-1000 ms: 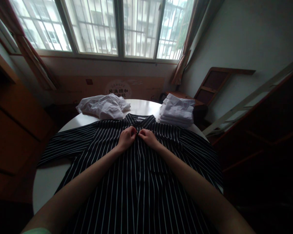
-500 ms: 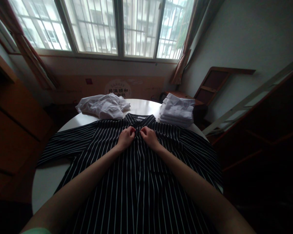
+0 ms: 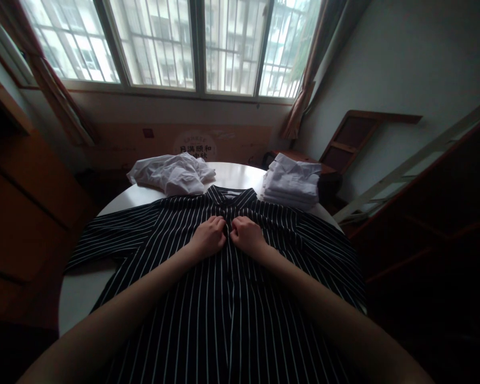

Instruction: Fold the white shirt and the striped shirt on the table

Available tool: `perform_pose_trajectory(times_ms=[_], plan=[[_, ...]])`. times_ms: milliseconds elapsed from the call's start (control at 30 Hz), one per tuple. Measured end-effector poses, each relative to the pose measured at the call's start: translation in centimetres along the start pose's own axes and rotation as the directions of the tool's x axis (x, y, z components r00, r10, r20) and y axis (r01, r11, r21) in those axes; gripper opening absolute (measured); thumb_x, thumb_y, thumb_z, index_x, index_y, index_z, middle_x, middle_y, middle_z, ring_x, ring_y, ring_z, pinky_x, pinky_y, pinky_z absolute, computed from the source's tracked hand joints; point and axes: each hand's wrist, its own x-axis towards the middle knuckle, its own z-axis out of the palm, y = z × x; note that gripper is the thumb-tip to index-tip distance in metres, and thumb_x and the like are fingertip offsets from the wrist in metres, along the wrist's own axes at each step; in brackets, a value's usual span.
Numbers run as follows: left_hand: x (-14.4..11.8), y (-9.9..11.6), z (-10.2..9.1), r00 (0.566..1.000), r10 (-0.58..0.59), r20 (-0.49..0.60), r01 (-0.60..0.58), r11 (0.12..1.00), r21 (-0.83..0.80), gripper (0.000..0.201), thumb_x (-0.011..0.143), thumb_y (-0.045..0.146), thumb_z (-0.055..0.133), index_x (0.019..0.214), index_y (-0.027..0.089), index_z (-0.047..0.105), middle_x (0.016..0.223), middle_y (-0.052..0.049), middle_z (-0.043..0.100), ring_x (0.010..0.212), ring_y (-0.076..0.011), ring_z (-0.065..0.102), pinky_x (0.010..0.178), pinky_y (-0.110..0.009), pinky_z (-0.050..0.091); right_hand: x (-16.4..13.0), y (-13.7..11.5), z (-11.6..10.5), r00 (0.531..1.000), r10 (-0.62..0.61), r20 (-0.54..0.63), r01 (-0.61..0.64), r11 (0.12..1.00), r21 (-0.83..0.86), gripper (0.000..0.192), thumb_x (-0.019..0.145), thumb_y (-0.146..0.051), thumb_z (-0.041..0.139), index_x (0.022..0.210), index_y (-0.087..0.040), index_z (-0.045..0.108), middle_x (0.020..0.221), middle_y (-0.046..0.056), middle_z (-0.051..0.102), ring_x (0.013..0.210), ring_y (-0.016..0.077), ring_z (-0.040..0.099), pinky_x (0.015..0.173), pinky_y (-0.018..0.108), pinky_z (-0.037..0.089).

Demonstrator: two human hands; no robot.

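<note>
A black shirt with white stripes [image 3: 176,298] lies spread front side up, its collar at the far end and its sleeves out to both sides. On the left of its front opening, my left hand [image 3: 210,234] is closed on the shirt's edge, fingers curled. Close beside it, across the opening, my right hand [image 3: 247,234] is closed on the fabric too. A small gap separates the two hands, just below the collar. The fingertips are partly hidden, so any button between them cannot be made out.
Under the shirt is a round white table [image 3: 240,173]. A crumpled white garment pile [image 3: 172,173] lies at its back left, and a folded white stack [image 3: 291,181] at its back right. A wooden chair [image 3: 350,136] stands beyond, near the wall.
Both hands have moved a little down the shirt front, away from the collar. The shirt lies much as before, and the view has shifted slightly.
</note>
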Motion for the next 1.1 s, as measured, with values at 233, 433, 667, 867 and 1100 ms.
perform_pose_trajectory(times_ms=[233,433,667,867,1100], plan=[[-1.3,-1.0,0.6,0.997,0.056,0.061,-0.055,0.998,-0.022,0.039,0.081,0.026,0.040,0.118,0.014,0.045,0.131,-0.012,0.043,0.124,-0.0206,0.033,0.104,-0.037,0.025,-3.2,0.5,0.5,0.996,-0.084,0.024,0.081,0.989,0.123,0.038,0.083,-0.024,0.039,0.119,-0.013,0.044,0.130,0.012,0.043,0.123,0.0202,0.034,0.101,0.040,0.025],[0.1,-2.7,1.2,0.989,0.032,0.145,-0.034,0.999,0.010,0.045,0.086,0.034,0.032,0.126,0.015,0.039,0.136,-0.011,0.036,0.128,-0.0202,0.028,0.104,-0.038,0.021,-1.6,1.2,1.0,0.995,-0.065,0.082,0.058,0.996,0.074,0.043,0.085,-0.028,0.037,0.126,-0.013,0.039,0.134,0.011,0.038,0.126,0.0212,0.029,0.102,0.042,0.021],[1.8,-4.4,1.7,0.986,0.045,0.159,-0.050,0.998,0.027,0.045,0.087,0.036,0.031,0.128,0.020,0.037,0.137,-0.009,0.036,0.127,-0.0187,0.028,0.103,-0.036,0.019,0.1,2.2,1.3,0.990,-0.064,0.124,0.060,0.998,0.037,0.045,0.087,-0.033,0.034,0.127,-0.014,0.038,0.136,0.010,0.037,0.126,0.0224,0.028,0.102,0.044,0.020],[3.5,-5.7,2.2,0.984,0.065,0.167,-0.081,0.993,0.088,0.047,0.087,0.038,0.027,0.129,0.018,0.036,0.137,-0.009,0.036,0.127,-0.0203,0.030,0.102,-0.037,0.023,1.6,2.8,1.3,0.986,-0.045,0.163,0.044,0.999,0.012,0.046,0.088,-0.034,0.032,0.129,-0.015,0.036,0.137,0.009,0.035,0.127,0.0221,0.028,0.101,0.044,0.021],[5.3,-6.7,2.4,0.974,0.053,0.219,-0.090,0.983,0.162,0.050,0.088,0.040,0.021,0.132,0.017,0.031,0.139,-0.008,0.032,0.128,-0.0202,0.026,0.102,-0.038,0.023,3.3,3.8,1.4,0.981,-0.042,0.188,0.045,0.999,-0.015,0.047,0.088,-0.036,0.028,0.130,-0.014,0.034,0.137,0.008,0.035,0.126,0.0212,0.028,0.100,0.043,0.023]])
